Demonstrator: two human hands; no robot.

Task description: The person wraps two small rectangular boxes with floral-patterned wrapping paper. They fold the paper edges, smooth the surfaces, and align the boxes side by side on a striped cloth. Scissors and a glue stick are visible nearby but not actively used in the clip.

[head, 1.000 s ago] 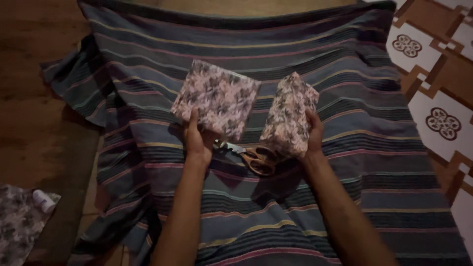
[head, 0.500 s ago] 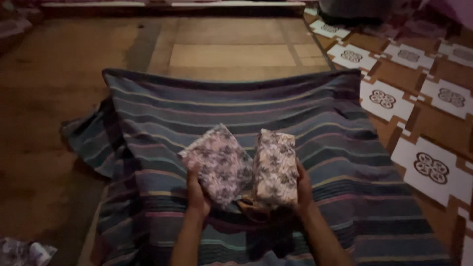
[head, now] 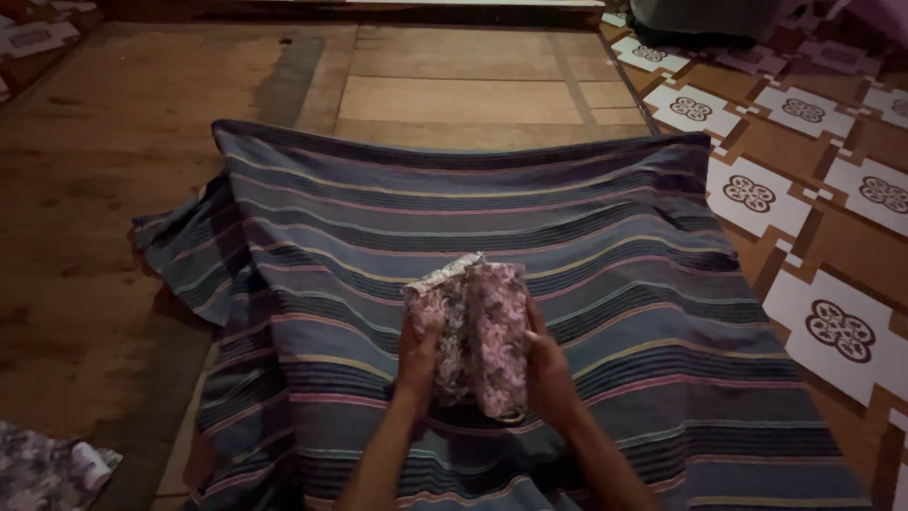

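striped blanket [head: 605,246] spread | wooden floor [head: 95,189] | patterned mat [head: 832,189] right | small white bottle [head: 91,464] bottom left

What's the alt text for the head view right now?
Two bare hands, left hand and right hand, press two folded floral fabric pieces together, upright between the palms, above a striped blue-grey cloth spread over a wooden floor. Patterned brown-and-white floor covering lies to the right; another floral scrap sits at lower left.

Home floor, striped blanket [head: 605,227], patterned floor mat [head: 832,255], wooden boards [head: 454,95]
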